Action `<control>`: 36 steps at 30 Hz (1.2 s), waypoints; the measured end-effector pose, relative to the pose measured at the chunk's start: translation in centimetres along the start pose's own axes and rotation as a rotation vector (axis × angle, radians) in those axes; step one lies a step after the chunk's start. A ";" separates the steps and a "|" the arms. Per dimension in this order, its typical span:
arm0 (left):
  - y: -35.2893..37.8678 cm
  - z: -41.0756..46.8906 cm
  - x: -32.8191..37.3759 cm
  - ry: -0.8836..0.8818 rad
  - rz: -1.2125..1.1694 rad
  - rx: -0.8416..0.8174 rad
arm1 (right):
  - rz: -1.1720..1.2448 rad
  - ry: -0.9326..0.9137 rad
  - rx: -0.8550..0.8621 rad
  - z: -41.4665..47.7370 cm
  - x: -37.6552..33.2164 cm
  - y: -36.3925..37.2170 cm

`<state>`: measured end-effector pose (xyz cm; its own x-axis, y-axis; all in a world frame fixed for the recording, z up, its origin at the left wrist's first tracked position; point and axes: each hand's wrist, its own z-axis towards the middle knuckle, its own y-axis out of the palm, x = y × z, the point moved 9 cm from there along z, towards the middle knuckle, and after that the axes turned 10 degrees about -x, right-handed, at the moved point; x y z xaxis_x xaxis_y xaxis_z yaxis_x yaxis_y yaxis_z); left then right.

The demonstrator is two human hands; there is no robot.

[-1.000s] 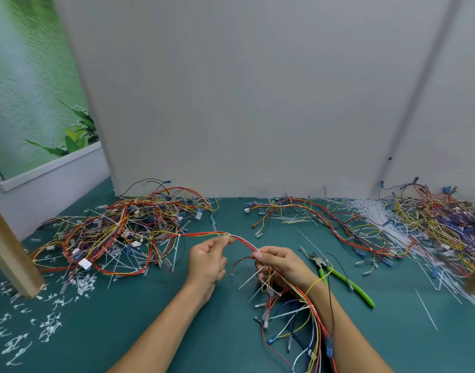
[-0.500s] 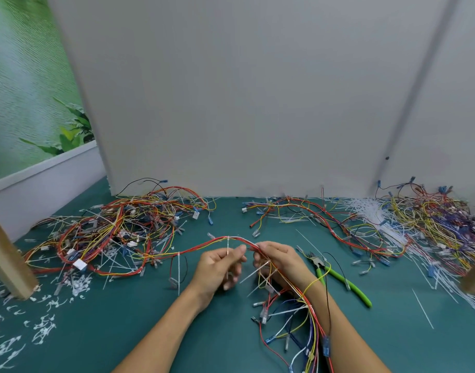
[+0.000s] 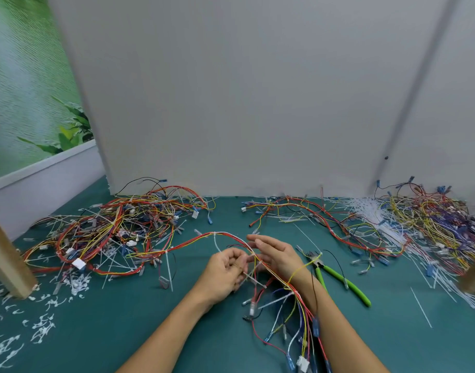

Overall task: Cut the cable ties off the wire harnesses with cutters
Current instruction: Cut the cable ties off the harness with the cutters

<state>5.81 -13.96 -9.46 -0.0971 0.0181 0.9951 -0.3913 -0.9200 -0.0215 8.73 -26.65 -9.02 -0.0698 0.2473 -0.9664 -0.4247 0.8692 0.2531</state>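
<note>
Left hand (image 3: 225,273): fingers curled, pinching the wire harness (image 3: 193,239) at centre front of the table (image 3: 128,332). Whether a tie is also in that pinch cannot be told.

Right hand (image 3: 276,254): just beside the left, fingers held out nearly straight, gripping nothing. The harness wires pass over its wrist and a yellow wire loops round the wrist.

The harness runs from the left pile (image 3: 110,227) in an arc to the hands, then fans out toward the near edge between the forearms. A white cable tie (image 3: 214,235) is on the arc left of the hands, tail hanging down.

Cutters (image 3: 338,275) – green handles – lie flat on the table just right of the right wrist, untouched.

Further harnesses lie at the rear centre (image 3: 311,211) and far right (image 3: 432,219). White tie offcuts (image 3: 42,324) are scattered front left, near a wooden post (image 3: 5,259).
</note>
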 end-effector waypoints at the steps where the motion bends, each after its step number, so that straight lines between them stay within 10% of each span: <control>1: -0.3 0.1 -0.2 -0.019 0.000 0.019 | 0.025 0.013 0.003 0.0 0.2 0.0; 36: -3.2 -0.4 1.7 0.061 0.418 0.216 | -0.190 -0.015 -0.012 -0.6 0.1 0.6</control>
<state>6.52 -10.80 -7.73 -0.2622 -0.3541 0.8977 -0.1084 -0.9135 -0.3921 7.91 -26.36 -8.95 0.0264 0.0854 -0.9960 -0.4393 0.8960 0.0652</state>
